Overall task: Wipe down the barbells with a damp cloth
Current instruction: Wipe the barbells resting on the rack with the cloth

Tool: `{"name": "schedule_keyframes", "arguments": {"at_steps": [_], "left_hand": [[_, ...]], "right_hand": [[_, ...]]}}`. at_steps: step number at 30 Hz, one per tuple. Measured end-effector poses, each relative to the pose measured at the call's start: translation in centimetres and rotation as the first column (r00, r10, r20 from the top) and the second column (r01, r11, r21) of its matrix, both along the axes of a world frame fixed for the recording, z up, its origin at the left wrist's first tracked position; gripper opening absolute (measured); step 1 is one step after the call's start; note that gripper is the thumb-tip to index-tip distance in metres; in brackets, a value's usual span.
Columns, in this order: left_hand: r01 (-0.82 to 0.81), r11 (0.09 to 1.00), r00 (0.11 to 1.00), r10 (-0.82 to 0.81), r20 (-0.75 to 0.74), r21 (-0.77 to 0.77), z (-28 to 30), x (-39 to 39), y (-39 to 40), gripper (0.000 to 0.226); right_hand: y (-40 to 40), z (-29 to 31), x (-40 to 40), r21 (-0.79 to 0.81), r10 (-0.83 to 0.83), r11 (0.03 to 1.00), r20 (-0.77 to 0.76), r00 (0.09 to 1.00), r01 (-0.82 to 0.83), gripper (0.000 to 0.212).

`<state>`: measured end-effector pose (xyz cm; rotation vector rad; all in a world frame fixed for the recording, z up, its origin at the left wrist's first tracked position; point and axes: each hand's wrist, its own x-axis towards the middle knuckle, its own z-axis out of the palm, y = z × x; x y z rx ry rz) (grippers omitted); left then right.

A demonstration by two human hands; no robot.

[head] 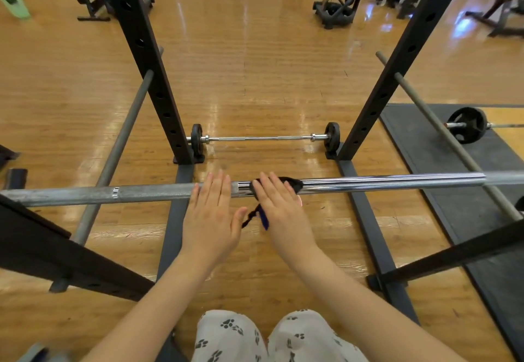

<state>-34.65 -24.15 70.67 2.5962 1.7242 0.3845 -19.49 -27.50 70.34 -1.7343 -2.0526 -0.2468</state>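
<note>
I see the barbell (368, 183) lying left-to-right across mid-frame | my right hand (279, 205) flat, pressing the dark cloth (293, 184) on it | left hand (211, 211) flat beside | shiny part lies rightward, I think.

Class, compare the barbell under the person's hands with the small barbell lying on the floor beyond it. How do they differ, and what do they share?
The near barbell is held up off the floor; the small barbell lies on the wooden floor between the black uprights. The near barbell shows no plates in view; the small barbell carries a black plate at each end. Only the near barbell has hands and a dark cloth on it. Both are silvery metal and lie crosswise.
</note>
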Motion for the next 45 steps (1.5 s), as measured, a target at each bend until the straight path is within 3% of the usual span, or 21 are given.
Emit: {"name": "schedule_keyframes", "arguments": {"at_steps": [4,7,9,14,16,20,23,27,30,34,36,39,41,43,45], "left_hand": [[-0.010,1.000,1.000,0.009,0.013,0.012,0.0,0.2,0.0,0.075],[-0.030,0.999,0.999,0.030,0.018,0.012,-0.3,0.6,-0.1,0.077],[-0.035,0.999,0.999,0.035,0.011,0.014,-0.4,0.8,-0.2,0.077],[-0.032,0.999,0.999,0.032,0.003,0.023,-0.4,0.6,-0.1,0.076],[-0.028,0.999,1.000,0.028,0.002,0.028,-0.4,0.6,-0.1,0.076],[-0.057,0.998,0.998,0.056,0.016,0.025,-0.5,1.0,-0.3,0.077],[-0.079,0.997,0.997,0.078,0.029,0.026,-0.6,1.4,-0.4,0.076],[-0.091,0.995,0.996,0.089,0.029,0.040,-0.8,1.5,-0.4,0.069],[-0.116,0.992,0.993,0.114,0.032,0.051,-0.8,1.9,-0.7,0.069],[-0.157,0.986,0.987,0.155,0.043,0.063,-1.2,2.7,-0.9,0.071],[-0.177,0.983,0.984,0.175,0.042,0.059,-1.3,3.0,-0.9,0.071],[-0.186,0.982,0.982,0.184,0.034,0.043,-1.1,3.0,-1.0,0.072],[-0.178,0.983,0.984,0.178,0.007,0.040,-1.0,2.8,-1.0,0.072],[-0.177,0.984,0.984,0.178,-0.011,0.031,-1.0,2.6,-1.0,0.072],[-0.179,0.984,0.984,0.179,-0.001,0.020,-1.0,2.6,-1.0,0.072]], "right_hand": [[-1.8,-0.7,5.6,0.007,-0.227,0.974,-0.089,0.970,0.228,0.080],[-1.9,-0.5,5.8,0.016,-0.343,0.938,-0.129,0.930,0.348,0.071],[-1.2,-0.4,3.7,0.046,-0.280,0.957,-0.109,0.954,0.287,0.060],[-0.5,-0.5,1.2,0.003,-0.064,0.998,-0.062,0.996,0.065,0.068],[-1.3,-0.6,3.4,0.015,-0.134,0.990,-0.111,0.985,0.137,0.058],[-2.1,-1.1,6.4,0.009,-0.343,0.938,-0.147,0.928,0.347,0.069],[-0.9,-0.8,3.3,0.063,-0.246,0.965,-0.099,0.964,0.253,0.054],[-0.7,-0.7,2.6,0.023,-0.077,0.997,-0.083,0.994,0.079,0.072],[-2.0,-1.0,6.8,0.035,-0.193,0.979,-0.178,0.965,0.202,0.060],[-2.4,-1.6,9.7,0.026,-0.372,0.922,-0.218,0.902,0.386,0.061],[-2.0,-1.3,8.5,0.051,-0.367,0.922,-0.202,0.908,0.384,0.051],[-1.7,-1.1,6.2,0.079,-0.200,0.974,-0.115,0.973,0.210,0.048],[-1.8,-1.2,6.8,0.047,-0.118,0.991,-0.103,0.988,0.123,0.071],[-2.4,-1.2,9.2,0.021,-0.123,0.992,-0.138,0.983,0.127,0.077],[-3.3,-1.2,11.9,0.031,-0.212,0.975,-0.147,0.966,0.219,0.058]]}}
